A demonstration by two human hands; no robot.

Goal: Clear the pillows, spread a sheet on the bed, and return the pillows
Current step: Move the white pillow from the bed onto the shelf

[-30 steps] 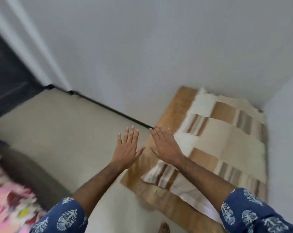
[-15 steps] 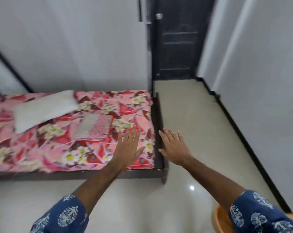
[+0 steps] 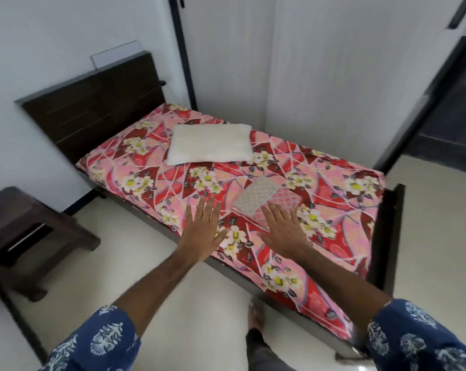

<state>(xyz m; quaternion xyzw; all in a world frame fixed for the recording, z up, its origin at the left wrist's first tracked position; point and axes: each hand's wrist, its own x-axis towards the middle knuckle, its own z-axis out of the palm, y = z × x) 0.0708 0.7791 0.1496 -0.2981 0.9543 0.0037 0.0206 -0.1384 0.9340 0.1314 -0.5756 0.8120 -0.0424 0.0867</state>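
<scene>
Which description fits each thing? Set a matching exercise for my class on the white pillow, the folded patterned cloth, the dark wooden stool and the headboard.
Things:
1. white pillow
2. folded patterned cloth
3. dark wooden stool
4. headboard

Descriptions:
A. on the floor beside the bed
B. upright against the wall
C. on the bed, nearer the headboard
D. mid-bed, just beyond the right hand

Pairs: 1-C, 2-D, 3-A, 4-B
</scene>
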